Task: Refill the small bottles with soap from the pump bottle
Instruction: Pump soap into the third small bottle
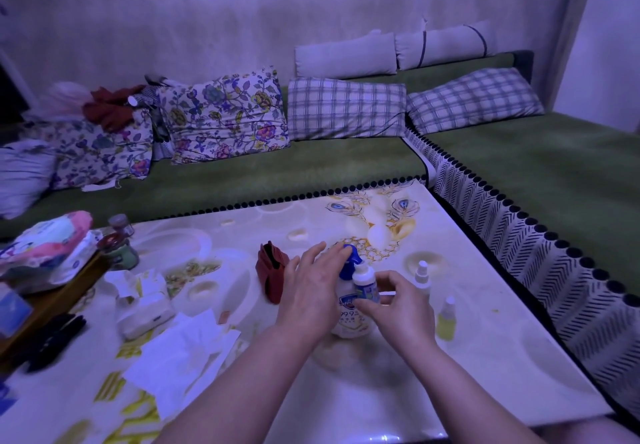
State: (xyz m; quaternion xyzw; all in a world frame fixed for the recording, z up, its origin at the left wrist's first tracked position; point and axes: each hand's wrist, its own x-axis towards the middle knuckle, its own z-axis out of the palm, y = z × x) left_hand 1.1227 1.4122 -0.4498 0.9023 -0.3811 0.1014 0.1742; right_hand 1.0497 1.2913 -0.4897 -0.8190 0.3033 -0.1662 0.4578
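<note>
1. White plastic with a rounded belly and a printed label, the pump bottle [348, 308] stands upright about mid-table, somewhat nearer the right edge than the left. Its blue pump head [350, 253] is glossy and curved.
2. Glossy patterned cloth, cream with gold swirls, covers the table [485, 357].
3. The left hand [308, 293] reaches in from the near edge, palm down and tilted. Its fingers are straight and spread, and the fingertips rest on top of the pump head; they curl round nothing.
4. The right hand [403, 308] pinches a small bottle [365, 282] between thumb and curled fingers. This bottle is a white cylinder with a coloured label. It is held upright just under the pump's spout, touching the pump bottle's front.
5. Toward the right edge stand two more slim bottles, both upright and apart from the hands. One is a pale spray bottle [422, 275] with a narrow cap. Nearer the near edge is a yellow bottle [446, 319] with translucent walls and a tapered top.
6. Left of the left hand lies a red pouch [272, 270], soft and creased.
7. Crumpled white tissues [183, 350] lie toward the near left corner.
8. Along the far and right edges runs a green, plush sofa [277, 180].
</note>
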